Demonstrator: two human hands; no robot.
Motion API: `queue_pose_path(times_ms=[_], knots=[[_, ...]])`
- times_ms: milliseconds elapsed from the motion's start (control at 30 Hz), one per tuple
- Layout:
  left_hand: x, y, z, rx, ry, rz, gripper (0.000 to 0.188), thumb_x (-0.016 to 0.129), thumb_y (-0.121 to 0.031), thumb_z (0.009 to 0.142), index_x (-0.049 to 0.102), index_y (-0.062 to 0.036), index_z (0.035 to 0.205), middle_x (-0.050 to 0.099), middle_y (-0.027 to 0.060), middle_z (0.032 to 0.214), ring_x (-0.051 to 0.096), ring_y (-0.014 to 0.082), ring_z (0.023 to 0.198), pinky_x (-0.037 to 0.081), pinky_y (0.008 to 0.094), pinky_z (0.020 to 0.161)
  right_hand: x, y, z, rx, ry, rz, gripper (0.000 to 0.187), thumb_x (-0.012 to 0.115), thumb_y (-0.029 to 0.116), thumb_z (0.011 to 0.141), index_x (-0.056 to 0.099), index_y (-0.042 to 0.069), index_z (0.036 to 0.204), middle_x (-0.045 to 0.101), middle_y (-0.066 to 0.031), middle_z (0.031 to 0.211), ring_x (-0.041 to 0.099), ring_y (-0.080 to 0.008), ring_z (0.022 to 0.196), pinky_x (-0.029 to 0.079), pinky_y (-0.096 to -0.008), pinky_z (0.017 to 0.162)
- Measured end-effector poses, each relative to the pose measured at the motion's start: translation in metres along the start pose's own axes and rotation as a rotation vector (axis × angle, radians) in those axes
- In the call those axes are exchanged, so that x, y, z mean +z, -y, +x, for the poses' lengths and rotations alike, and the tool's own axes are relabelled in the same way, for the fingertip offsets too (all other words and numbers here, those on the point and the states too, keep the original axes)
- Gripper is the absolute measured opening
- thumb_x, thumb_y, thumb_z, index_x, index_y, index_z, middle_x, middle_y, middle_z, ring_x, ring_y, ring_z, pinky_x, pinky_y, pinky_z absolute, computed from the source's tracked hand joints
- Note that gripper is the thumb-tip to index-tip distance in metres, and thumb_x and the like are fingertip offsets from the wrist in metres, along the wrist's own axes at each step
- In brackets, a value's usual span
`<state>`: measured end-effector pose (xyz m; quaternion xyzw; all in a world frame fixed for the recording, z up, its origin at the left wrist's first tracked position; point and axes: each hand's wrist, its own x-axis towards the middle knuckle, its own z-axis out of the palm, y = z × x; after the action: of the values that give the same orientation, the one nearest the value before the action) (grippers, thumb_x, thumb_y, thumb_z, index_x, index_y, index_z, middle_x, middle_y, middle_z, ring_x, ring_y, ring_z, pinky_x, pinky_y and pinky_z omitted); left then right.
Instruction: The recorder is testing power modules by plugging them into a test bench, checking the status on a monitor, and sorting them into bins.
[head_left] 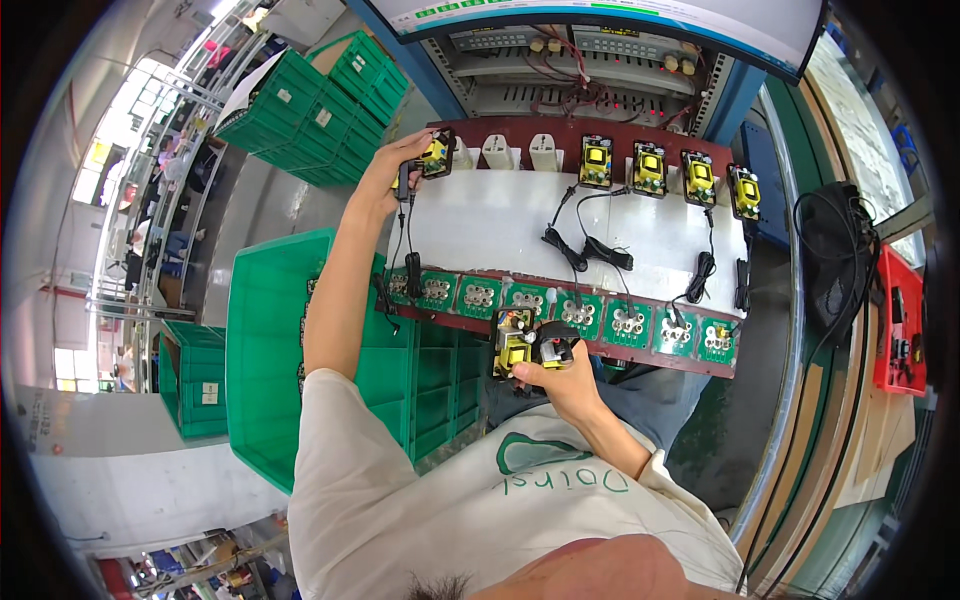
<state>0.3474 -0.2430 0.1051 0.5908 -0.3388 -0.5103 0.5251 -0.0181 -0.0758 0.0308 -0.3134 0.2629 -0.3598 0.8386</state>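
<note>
My left hand (396,172) grips an open-cased power adapter (437,155), black with a yellow transformer, at the left end of the fixture's back row, beside a white socket block (462,155). Close to my body, my right hand (570,385) is closed round power adapters with bare yellow-and-black circuitry; one adapter (513,345) juts out to the left, and another (556,345) sits against the fingers. Several more open adapters (596,162) stand along the right of the back row. Black cords (607,252) hang over the white panel (480,225) toward green round-contact boards (578,313) along the front edge.
A big green crate (262,370) stands left of the fixture, with stacked green crates (310,110) farther back. Behind are a monitor (640,20) and a rack of wired instruments (560,75). At right are a black cable bundle (835,240) and a red bin (890,345).
</note>
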Motion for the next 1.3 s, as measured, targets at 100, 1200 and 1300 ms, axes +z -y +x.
queue_pose_path(times_ms=[100, 1200, 1300], knots=[[0.001, -0.002, 0.001, -0.034, -0.059, 0.141, 0.047, 0.077, -0.025, 0.099, 0.070, 0.0014, 0.137, 0.069, 0.0025, 0.087, 0.047, 0.0054, 0.056, 0.036, 0.0203, 0.047, 0.005, -0.001, 0.006, -0.015, -0.026, 0.045, 0.027, 0.086, -0.001, 0.083, 0.070, 0.000, 0.104, 0.074, -0.0058, 0.085, 0.066, -0.0132, 0.070, 0.055, -0.0247, 0.067], [-0.079, 0.041, -0.042, 0.145, -0.174, 0.083, 0.046, 0.075, -0.029, 0.098, 0.056, 0.0067, 0.120, 0.067, 0.0133, 0.108, 0.071, 0.0178, 0.086, 0.055, 0.0269, 0.080, 0.045, 0.111, 0.244, 0.049, -0.255, -0.310, 0.035, 0.083, 0.015, 0.093, 0.068, -0.010, 0.112, 0.072, -0.0193, 0.102, 0.070, -0.0203, 0.076, 0.058, -0.0200, 0.057], [-0.085, 0.049, -0.023, 0.208, -0.205, 0.308, 0.041, 0.073, -0.033, 0.098, 0.066, 0.0051, 0.109, 0.068, 0.0089, 0.104, 0.070, 0.0164, 0.089, 0.054, 0.0277, 0.081, 0.064, 0.105, 0.240, -0.063, -0.297, -0.450, 0.033, 0.083, 0.015, 0.093, 0.069, -0.008, 0.113, 0.071, -0.0173, 0.105, 0.068, -0.0192, 0.074, 0.058, -0.0199, 0.060]])
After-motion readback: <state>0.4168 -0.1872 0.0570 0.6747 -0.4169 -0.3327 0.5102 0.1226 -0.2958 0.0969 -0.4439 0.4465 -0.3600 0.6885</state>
